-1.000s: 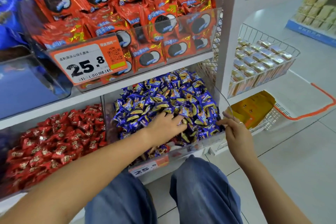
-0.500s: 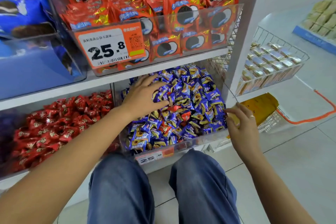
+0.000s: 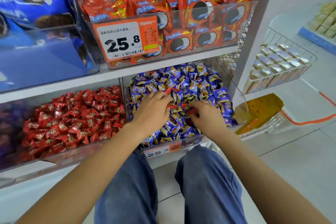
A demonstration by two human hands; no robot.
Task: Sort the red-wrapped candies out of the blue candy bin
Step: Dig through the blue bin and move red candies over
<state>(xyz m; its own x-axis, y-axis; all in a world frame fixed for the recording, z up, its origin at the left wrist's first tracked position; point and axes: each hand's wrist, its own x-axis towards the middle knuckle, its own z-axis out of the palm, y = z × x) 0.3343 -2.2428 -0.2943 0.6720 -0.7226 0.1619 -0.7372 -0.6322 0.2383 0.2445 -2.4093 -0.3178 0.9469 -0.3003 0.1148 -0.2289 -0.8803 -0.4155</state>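
Note:
A clear bin (image 3: 190,141) on the lower shelf is heaped with blue-wrapped candies (image 3: 198,82). A few red-wrapped candies (image 3: 170,90) show among them near the middle. My left hand (image 3: 152,109) lies on the heap with its fingers pinched on a red-wrapped candy. My right hand (image 3: 203,114) is beside it in the same bin, fingers curled around a red-wrapped candy at its fingertips. Left of this bin stands a second clear bin full of red-wrapped candies (image 3: 72,118).
Above, a clear bin of orange cookie packs carries a 25.8 price tag (image 3: 127,40); blue cookie bags (image 3: 32,5) sit left of it. At right are a wire basket of silver packets (image 3: 280,62), yellow packs (image 3: 260,111) and tiled floor. My blue-trousered knees (image 3: 163,187) are under the shelf.
My left hand came back from the bin's far left to its middle. My right hand moved off the bin's right rim into the heap. Both now pinch red candies.

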